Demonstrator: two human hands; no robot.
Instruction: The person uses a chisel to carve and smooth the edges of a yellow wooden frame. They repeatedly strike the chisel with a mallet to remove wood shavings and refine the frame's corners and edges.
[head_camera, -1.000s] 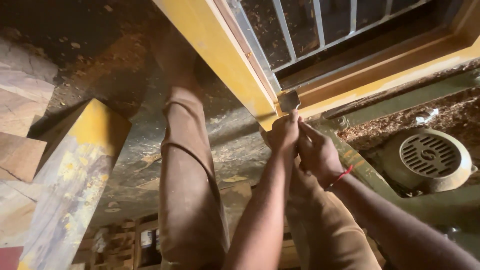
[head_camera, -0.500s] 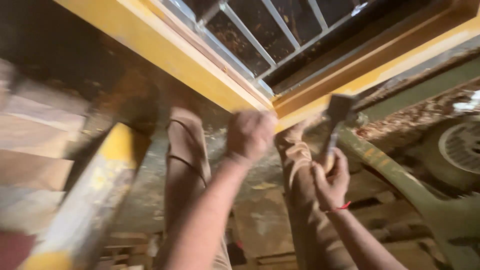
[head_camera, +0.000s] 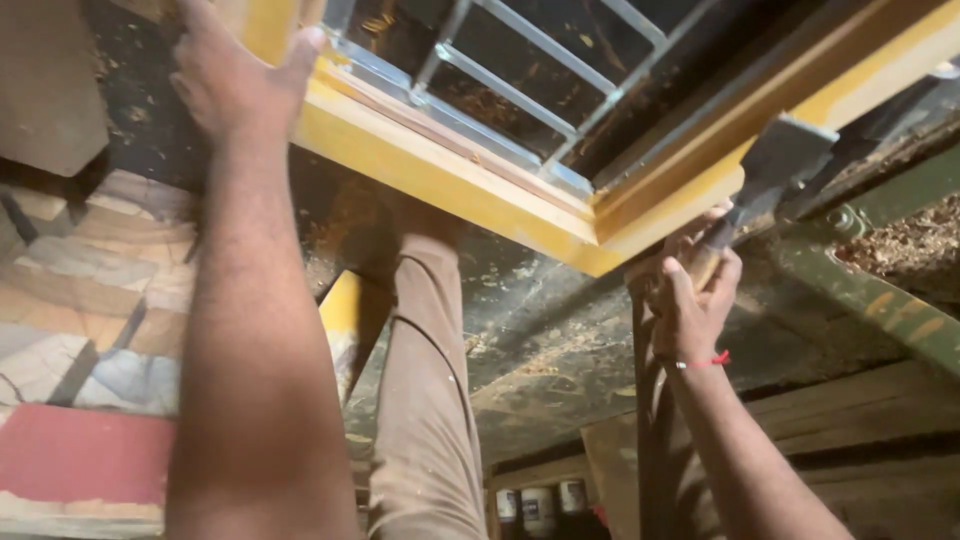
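A yellow wooden window frame (head_camera: 450, 180) with metal bars (head_camera: 520, 90) lies across my view. My left hand (head_camera: 235, 80) rests flat on the frame's left rail, fingers spread around its edge. In my right hand (head_camera: 690, 290) I grip the wooden handle of a wide-bladed scraper (head_camera: 775, 165). Its grey blade lies against the frame's other rail, just right of the corner joint. A red thread circles my right wrist. My legs in brown trousers (head_camera: 425, 400) stand under the frame.
A green metal machine bed (head_camera: 870, 290) with sawdust runs at the right. Wooden offcuts and boards (head_camera: 90, 300) lie on the dirty floor at the left. Small tins (head_camera: 540, 505) stand at the bottom, beside timber planks (head_camera: 850, 420).
My left hand has left the corner and moved far left onto the frame's rail. My right hand has swung the scraper blade to the right rail. The view has shifted left.
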